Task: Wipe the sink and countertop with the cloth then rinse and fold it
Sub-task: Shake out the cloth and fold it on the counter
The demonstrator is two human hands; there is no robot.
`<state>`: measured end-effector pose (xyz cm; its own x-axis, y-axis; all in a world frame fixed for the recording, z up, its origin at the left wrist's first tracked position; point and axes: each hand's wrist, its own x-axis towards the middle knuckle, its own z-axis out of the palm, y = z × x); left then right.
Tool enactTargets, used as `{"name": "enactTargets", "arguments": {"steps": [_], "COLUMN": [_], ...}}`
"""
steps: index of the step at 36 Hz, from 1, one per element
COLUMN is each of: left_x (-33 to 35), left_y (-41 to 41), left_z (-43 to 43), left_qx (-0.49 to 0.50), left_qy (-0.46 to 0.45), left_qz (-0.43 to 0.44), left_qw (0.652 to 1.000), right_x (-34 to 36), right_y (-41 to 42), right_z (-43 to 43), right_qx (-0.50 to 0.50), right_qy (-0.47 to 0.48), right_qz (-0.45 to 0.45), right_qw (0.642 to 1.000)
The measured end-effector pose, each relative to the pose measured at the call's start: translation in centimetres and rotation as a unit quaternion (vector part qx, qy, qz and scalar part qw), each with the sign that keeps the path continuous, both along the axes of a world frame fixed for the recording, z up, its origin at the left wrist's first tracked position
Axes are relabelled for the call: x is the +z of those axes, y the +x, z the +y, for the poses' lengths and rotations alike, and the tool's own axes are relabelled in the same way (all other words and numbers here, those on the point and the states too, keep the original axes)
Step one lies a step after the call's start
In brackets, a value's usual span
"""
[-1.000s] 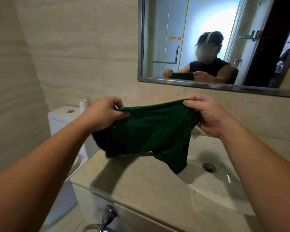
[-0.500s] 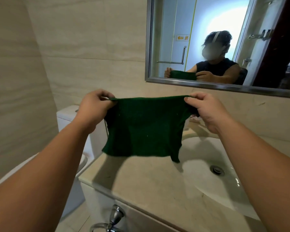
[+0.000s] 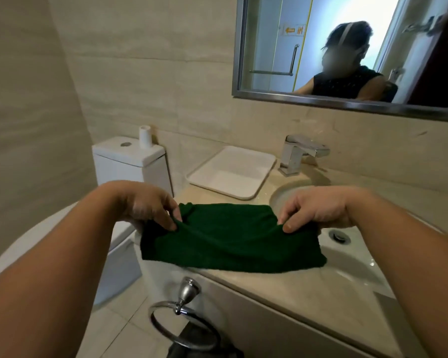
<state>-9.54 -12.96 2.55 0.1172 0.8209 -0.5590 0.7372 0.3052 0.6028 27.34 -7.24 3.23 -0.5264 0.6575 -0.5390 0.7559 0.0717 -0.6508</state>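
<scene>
Now my left hand (image 3: pixel 142 205) pinches cloth (image 3: pixel 230 241) at left end, right hand (image 3: pixel 318 210) pinches right end. Cloth lies on counter (image 3: pixel 282 288) by sink (image 3: pixel 347 259), long side running hand to hand. Next fold, I think: ends together.

One green cloth (image 3: pixel 230 239) is being counted, and two hands: one left hand (image 3: pixel 145 205), one right hand (image 3: pixel 318 208). One sink (image 3: pixel 352 257), one tap (image 3: pixel 301 153), one white tray (image 3: pixel 230 171), one toilet (image 3: pixel 130 161), one mirror (image 3: pixel 269 47) and one towel ring (image 3: pixel 189 289) are being shown. One small white roll (image 3: pixel 145 136), possibly paper, is being tallied.
</scene>
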Motion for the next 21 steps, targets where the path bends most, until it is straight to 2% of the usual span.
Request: {"name": "enactTargets", "arguments": {"steps": [6,12,15,21], "left_x": [-1.0,-2.5,-3.4,-3.3], "left_y": [-0.3,-0.7,-1.0,-0.7], "left_z": [1.9,4.1,5.0,5.8], "left_qx": [0.065,0.087,0.082,0.028], "left_qy": [0.097,0.149,0.164,0.136], "left_qz": [0.025,0.022,0.029,0.049], "left_qw": [0.993,0.985,0.983,0.989], "right_x": [-1.4,-3.5,-5.4,-7.8], "right_y": [0.4,-0.8,-1.3,-1.2], "right_z": [2.8,5.1,5.8,6.2], "right_qx": [-0.146,-0.207,-0.224,-0.270], "right_qy": [0.096,0.138,0.112,0.013], "right_qz": [0.066,0.044,0.034,0.084], "right_qw": [0.982,0.968,0.968,0.959]}}
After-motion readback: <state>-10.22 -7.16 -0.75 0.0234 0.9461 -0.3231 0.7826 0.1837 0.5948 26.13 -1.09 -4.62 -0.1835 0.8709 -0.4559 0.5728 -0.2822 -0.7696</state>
